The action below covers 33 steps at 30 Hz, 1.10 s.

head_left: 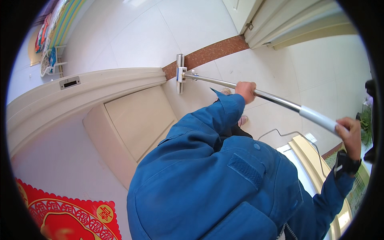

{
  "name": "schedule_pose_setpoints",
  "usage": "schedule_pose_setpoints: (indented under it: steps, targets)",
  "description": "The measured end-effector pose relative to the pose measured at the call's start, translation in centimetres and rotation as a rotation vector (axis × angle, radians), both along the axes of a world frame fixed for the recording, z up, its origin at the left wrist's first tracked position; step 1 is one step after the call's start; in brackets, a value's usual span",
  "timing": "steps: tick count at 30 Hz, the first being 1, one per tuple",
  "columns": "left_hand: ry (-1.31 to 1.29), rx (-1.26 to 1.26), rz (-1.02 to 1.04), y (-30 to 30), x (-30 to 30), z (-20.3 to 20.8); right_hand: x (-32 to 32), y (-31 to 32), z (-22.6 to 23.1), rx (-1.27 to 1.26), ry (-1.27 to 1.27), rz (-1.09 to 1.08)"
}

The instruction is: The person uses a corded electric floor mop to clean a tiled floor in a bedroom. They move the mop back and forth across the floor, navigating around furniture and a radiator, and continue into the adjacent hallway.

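Note:
A long sponge mop (277, 99) with a shiny metal pole slants across the view. My left hand (246, 92) is closed around the middle of the pole. My right hand (350, 136) grips the far end of its pale grey handle sleeve (320, 117), and a dark band sits on that wrist. The mop head (181, 75) is at the reddish-brown threshold strip (216, 51), close beside the door frame. Its sponge, if there is one, is hidden under the metal plate. My shoes (243, 120) show partly below my blue sleeve.
White floor tiles (268, 72) lie on both sides of the strip. A cream door frame (120, 78) and cabinet-like panel (140, 120) stand left, an opened door (242, 14) far right. A bent thin metal rod (294, 133) is near my right side. A red decoration (68, 212) hangs lower left.

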<state>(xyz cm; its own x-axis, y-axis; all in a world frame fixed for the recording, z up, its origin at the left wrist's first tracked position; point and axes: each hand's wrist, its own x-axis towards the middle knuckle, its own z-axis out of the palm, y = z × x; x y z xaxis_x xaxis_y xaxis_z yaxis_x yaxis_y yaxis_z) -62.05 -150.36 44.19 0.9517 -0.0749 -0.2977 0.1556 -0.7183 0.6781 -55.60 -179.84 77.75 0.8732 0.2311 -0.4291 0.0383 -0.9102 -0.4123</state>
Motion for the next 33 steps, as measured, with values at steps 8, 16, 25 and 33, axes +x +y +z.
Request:
schedule_pose_setpoints:
  steps: [8,16,25,33]
  targets:
    - [0.004,0.023,0.29,7.8,2.0,-1.4,9.1,10.2,-2.1,0.036,0.007,0.227]
    - [0.1,0.088,0.144,3.1,0.4,-2.7,4.5,4.7,-3.2,0.049,0.072,0.175]
    - [0.12,0.111,-0.32,-20.6,-2.1,-0.9,-7.9,-20.1,0.5,0.027,0.07,-0.123]
    - [-0.018,-0.226,-0.574,-38.2,-1.2,4.6,-15.3,-39.7,8.4,-0.161,-0.082,-0.432]
